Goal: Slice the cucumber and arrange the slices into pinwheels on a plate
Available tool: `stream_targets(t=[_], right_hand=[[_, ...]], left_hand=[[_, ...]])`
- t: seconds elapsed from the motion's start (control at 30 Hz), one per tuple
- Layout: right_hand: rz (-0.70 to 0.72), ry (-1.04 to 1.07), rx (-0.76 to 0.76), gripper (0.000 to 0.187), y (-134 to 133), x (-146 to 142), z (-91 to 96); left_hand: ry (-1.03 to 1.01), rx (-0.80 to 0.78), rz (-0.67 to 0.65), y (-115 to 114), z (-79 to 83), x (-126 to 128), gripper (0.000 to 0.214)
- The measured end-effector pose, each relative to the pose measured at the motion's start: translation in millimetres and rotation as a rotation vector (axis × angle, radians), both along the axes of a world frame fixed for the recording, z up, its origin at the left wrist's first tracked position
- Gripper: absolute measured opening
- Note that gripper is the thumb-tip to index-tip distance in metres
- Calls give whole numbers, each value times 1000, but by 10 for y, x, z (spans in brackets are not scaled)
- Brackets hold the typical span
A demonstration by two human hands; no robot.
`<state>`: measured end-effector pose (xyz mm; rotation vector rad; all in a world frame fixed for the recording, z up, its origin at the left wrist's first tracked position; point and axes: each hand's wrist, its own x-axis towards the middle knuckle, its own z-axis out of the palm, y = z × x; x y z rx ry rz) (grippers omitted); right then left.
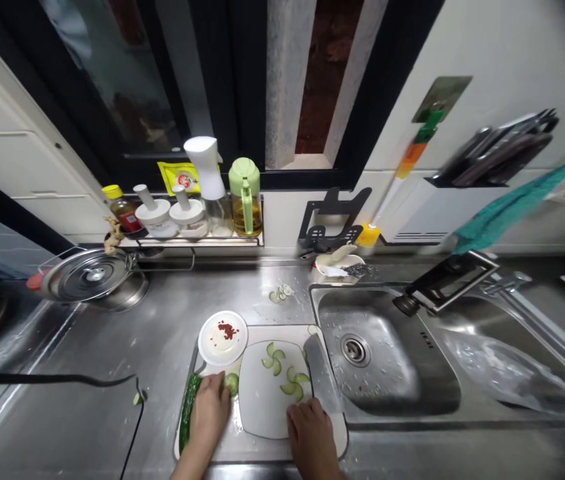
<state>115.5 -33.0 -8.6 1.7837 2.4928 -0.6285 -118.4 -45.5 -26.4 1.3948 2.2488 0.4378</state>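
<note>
Counter [112, 373] — cucumber [187, 407] on board [262, 448], beside sink [387, 373]

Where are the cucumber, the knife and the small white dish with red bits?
cucumber [186, 413]: head view, on its dark green skin, mid-length.
knife [323, 377]: head view, on the flat of the blade.
small white dish [211, 351]: head view, on a bare white part.

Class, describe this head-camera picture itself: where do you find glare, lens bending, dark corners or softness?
Head view: the wide lens bows the window frame outward; the right corners fade to black; glare whitens the steel counter and sink; the left hand and right hand are sharp, while the far right edge smears.
</note>
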Motion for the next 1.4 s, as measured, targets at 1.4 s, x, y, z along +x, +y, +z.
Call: stream_targets(t=[1.4], right_hand=[[-138,591,-172,12,418,-343,201]], left_hand=[[-1188,-264,324,231,274,452,53]])
